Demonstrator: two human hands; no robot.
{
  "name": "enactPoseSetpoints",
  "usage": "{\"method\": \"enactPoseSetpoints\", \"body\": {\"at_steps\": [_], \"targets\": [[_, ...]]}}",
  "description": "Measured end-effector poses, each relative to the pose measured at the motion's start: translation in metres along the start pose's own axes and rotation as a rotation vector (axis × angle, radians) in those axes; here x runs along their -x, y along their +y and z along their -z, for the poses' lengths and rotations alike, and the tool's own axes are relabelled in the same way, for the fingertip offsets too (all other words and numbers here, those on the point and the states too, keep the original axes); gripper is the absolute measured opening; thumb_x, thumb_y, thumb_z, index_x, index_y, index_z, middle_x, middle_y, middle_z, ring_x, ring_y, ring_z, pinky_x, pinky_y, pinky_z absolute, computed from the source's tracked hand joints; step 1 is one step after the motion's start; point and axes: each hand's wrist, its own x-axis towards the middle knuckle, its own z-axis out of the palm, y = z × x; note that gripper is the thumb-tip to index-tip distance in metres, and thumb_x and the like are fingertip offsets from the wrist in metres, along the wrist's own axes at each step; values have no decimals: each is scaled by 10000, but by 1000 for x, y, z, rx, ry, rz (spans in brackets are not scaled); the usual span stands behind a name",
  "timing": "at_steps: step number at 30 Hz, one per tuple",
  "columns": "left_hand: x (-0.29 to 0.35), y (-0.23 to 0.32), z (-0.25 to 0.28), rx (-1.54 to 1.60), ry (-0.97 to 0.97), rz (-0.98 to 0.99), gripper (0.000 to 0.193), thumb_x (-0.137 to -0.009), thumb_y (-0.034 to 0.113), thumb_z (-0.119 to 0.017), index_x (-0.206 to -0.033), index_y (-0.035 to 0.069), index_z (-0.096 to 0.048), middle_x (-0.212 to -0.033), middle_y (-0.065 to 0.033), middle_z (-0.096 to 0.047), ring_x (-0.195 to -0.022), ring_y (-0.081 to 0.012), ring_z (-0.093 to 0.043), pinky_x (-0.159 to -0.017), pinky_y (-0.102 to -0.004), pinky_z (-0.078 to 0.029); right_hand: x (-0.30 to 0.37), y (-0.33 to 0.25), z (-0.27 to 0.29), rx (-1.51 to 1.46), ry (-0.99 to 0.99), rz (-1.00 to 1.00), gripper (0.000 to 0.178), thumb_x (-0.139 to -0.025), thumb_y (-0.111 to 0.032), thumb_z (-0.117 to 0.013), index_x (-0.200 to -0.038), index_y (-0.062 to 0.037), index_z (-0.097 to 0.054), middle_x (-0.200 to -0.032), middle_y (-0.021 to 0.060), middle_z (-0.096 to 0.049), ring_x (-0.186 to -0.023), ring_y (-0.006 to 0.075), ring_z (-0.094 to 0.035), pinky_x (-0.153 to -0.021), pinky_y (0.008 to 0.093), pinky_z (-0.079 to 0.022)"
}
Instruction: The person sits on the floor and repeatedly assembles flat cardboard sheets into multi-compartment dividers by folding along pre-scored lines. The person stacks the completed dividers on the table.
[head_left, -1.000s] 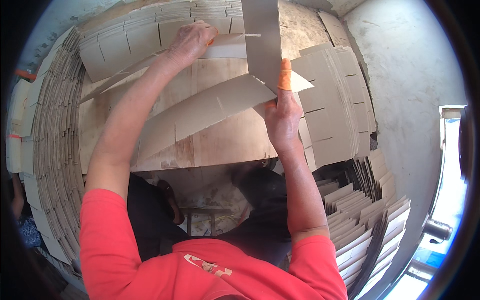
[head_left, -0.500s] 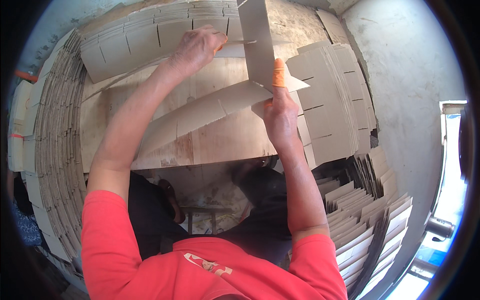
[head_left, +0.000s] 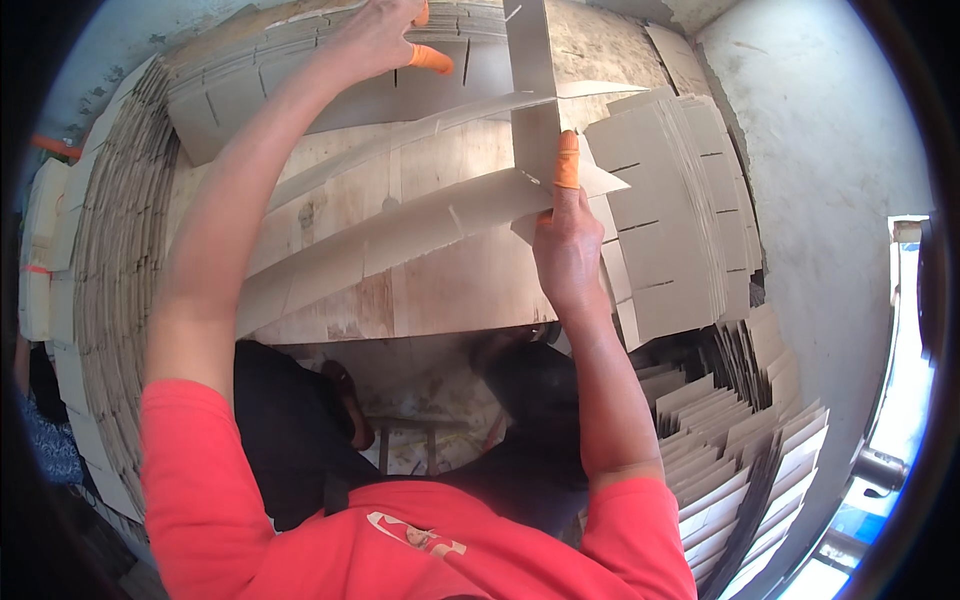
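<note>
A grey-brown cardboard strip (head_left: 533,75) stands up from the grip of the right hand (head_left: 568,240), reaching away from it to the far edge of the view. The right hand is closed around its near end, with an orange finger cover (head_left: 567,163) lying against the card. Just beyond that grip, a slotted near cross strip (head_left: 400,228) meets the upright one and slants down and left, passing below the left hand. Farther out, a second cross strip (head_left: 425,127) meets it too, running between the two hands, its short end sticking out beyond the right hand.

The left hand (head_left: 375,40) is partly open, its orange-covered fingertips parted and seemingly empty, though the picture's edge cuts it. It is over a stack of slotted strips (head_left: 215,110); whether it touches them I cannot tell.

Under both hands is a wooden tabletop (head_left: 455,285). Right of the right hand lies a pile of slotted card (head_left: 650,200); nearer the body than that, bundled card pieces (head_left: 735,450). Left of the left forearm rises a tall stack of card (head_left: 120,250).
</note>
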Motion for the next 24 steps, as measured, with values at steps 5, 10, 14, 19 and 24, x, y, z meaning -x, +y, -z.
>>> {"method": "enactPoseSetpoints", "body": {"at_steps": [5,10,14,19,24], "targets": [[-30,-38,-62,-413,24,-40,604,-623,328,-837,-1026,25,-504,-1086,-92,-565,-1092,-250,-519,-830,-373,-453,-4,-2,-5,-13,-17,25,865,-815,130,-456,-1527,-211,-101,-878,115,-553,-676,183,-539,-616,296,-499],[-31,-55,-89,-404,93,-138,501,-620,189,-808,-981,34,-497,-1070,-96,-561,-1063,-270,-515,-832,-409,-449,-5,3,-9,-12,-7,37,882,-789,157,-457,-1525,-204,-131,-845,94,-556,-642,173,-521,-605,288,-496],[-39,-85,-94,-333,120,-212,471,-620,148,-788,-972,38,-495,-1065,-92,-558,-1036,-272,-517,-837,-404,-443,-5,2,-10,-36,-6,48,890,-771,170,-458,-1523,-189,-148,-854,92,-558,-654,167,-525,-612,282,-494],[-31,-59,-78,-313,110,-162,439,-631,94,-770,-971,40,-498,-1009,-104,-575,-1034,-279,-523,-837,-393,-446,0,0,-5,-42,10,43,901,-763,177,-457,-1524,-195,-149,-853,79,-547,-666,161,-512,-618,274,-491],[-27,-65,-94,-402,191,-196,444,-622,52,-764,-982,24,-506,-934,-130,-590,-1016,-313,-539,-822,-409,-458,1,-5,-2,-32,-14,36,888,-778,170,-451,-1524,-208,-151,-865,79,-547,-670,164,-505,-626,272,-491]]}}
